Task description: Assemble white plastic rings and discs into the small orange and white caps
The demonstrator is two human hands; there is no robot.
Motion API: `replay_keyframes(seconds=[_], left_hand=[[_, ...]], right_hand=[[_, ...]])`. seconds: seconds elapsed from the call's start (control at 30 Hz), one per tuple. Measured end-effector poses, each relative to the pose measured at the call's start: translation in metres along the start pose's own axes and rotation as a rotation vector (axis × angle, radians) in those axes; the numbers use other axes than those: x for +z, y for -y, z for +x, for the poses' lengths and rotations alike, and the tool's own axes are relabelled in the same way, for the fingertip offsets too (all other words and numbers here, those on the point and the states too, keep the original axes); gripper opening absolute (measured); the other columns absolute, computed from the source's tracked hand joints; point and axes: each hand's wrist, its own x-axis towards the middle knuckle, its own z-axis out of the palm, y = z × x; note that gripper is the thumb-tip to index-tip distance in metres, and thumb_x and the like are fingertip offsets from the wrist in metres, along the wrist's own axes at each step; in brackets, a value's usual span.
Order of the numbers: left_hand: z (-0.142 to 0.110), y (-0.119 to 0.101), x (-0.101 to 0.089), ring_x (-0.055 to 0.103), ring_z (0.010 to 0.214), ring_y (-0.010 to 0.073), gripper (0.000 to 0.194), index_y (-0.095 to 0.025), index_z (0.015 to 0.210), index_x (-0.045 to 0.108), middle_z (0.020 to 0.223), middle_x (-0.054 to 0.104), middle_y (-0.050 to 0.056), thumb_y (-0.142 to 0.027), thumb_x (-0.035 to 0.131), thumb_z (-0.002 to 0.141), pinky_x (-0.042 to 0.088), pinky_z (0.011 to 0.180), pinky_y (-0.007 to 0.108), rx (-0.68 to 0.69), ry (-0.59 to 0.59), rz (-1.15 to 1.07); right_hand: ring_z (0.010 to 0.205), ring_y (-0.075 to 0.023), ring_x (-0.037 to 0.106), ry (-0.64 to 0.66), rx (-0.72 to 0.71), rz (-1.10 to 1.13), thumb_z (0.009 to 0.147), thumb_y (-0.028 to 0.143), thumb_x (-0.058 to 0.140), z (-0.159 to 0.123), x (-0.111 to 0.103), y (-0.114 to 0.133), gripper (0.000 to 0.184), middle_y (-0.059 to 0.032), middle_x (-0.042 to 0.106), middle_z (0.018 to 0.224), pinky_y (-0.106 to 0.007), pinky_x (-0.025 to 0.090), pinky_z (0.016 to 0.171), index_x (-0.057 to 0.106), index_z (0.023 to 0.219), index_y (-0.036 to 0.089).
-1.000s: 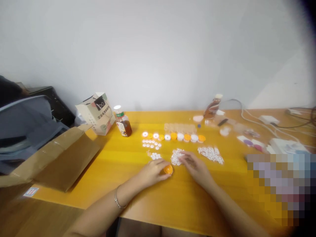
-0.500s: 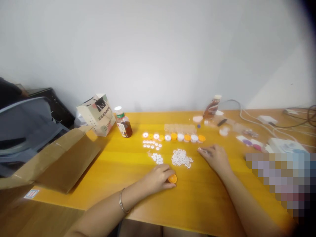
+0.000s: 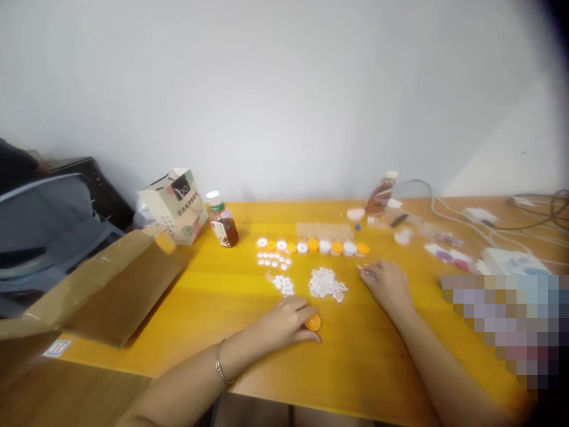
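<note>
My left hand (image 3: 291, 320) rests near the table's front edge, fingers and thumb closed around a round orange cap-like piece (image 3: 313, 322) whose hollow side shows. To the right, my right hand (image 3: 387, 286) has its fingertips pinched together over something small and greyish that I cannot make out. Between and beyond the hands lies a pile of white openwork plastic pieces (image 3: 326, 283). A cluster of small white discs (image 3: 283, 284) lies just past my left hand, with rows of white discs (image 3: 274, 259) behind it. Farther back runs a line of white and orange round pieces (image 3: 313, 245).
A clear compartment tray (image 3: 324, 230) stands behind the line. One tea-coloured bottle (image 3: 224, 228) is left, another bottle (image 3: 381, 196) right. Left are a paper bag (image 3: 178, 207) and an open cardboard box (image 3: 124, 290). Cables (image 3: 466, 219) and a white box (image 3: 511, 264) lie right.
My left hand has shifted very slightly to the right with the orange piece. The right hand's fingertips have moved slightly, still pinched. Nothing else on the table has moved.
</note>
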Motion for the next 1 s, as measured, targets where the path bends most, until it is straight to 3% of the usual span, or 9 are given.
replay_keyframes(seconds=[0.1, 0.2, 0.3, 0.43, 0.63, 1.0], left_hand=[[0.001, -0.002, -0.005, 0.054, 0.084, 0.0186, 0.056, -0.015, 0.104, 0.052, 0.087, 0.057, 0.007, -0.06, 0.047, 0.07, 0.044, 0.075, 0.029, -0.007, -0.036, -0.023], [0.002, -0.001, -0.011, 0.054, 0.087, 0.0179, 0.051, -0.016, 0.105, 0.052, 0.091, 0.057, 0.007, -0.056, 0.045, 0.074, 0.043, 0.078, 0.03, -0.028, -0.074, -0.027], [0.004, 0.003, -0.013, 0.054, 0.088, 0.0168, 0.038, -0.017, 0.103, 0.054, 0.092, 0.058, 0.006, -0.046, 0.041, 0.082, 0.043, 0.079, 0.03, -0.057, -0.099, -0.023], [0.009, 0.013, -0.009, 0.053, 0.087, 0.0159, 0.026, -0.017, 0.099, 0.056, 0.091, 0.058, 0.006, -0.031, 0.038, 0.087, 0.043, 0.078, 0.029, -0.081, -0.13, -0.028], [0.021, 0.028, -0.006, 0.051, 0.085, 0.0147, 0.02, -0.017, 0.095, 0.056, 0.089, 0.057, 0.004, -0.025, 0.041, 0.086, 0.042, 0.077, 0.026, 0.015, -0.081, 0.051], [0.027, 0.039, 0.013, 0.048, 0.079, 0.0156, 0.024, -0.015, 0.097, 0.053, 0.085, 0.055, 0.006, -0.02, 0.031, 0.09, 0.037, 0.066, 0.028, 0.155, -0.082, 0.409]], right_hand=[[0.071, -0.0228, 0.053, -0.103, 0.044, 0.146, 0.077, 0.039, 0.045, -0.001, -0.005, 0.005, 0.031, -0.0087, 0.06, 0.074, -0.035, 0.038, 0.063, 0.067, 0.068, 0.019], [0.07, -0.0203, 0.056, -0.126, 0.218, 0.549, 0.073, 0.044, 0.052, -0.004, -0.008, 0.018, 0.029, -0.0067, 0.062, 0.076, -0.033, 0.044, 0.064, 0.067, 0.075, 0.02], [0.068, -0.0186, 0.059, -0.003, 0.434, 1.068, 0.066, 0.043, 0.062, -0.007, -0.008, 0.041, 0.024, -0.0032, 0.066, 0.074, -0.032, 0.048, 0.065, 0.066, 0.074, 0.021], [0.069, -0.0161, 0.063, 0.335, 0.55, 1.517, 0.059, 0.033, 0.072, -0.005, -0.005, 0.076, 0.017, -0.002, 0.067, 0.069, -0.029, 0.052, 0.07, 0.066, 0.066, 0.019], [0.075, -0.0143, 0.064, 0.373, 0.523, 1.573, 0.058, 0.026, 0.073, -0.003, 0.001, 0.107, 0.014, 0.0008, 0.068, 0.071, -0.027, 0.051, 0.079, 0.064, 0.067, 0.02], [0.068, -0.0119, 0.064, 0.349, 0.596, 1.59, 0.059, 0.03, 0.074, -0.012, -0.001, 0.095, 0.017, 0.0008, 0.068, 0.067, -0.021, 0.05, 0.071, 0.065, 0.068, 0.019]])
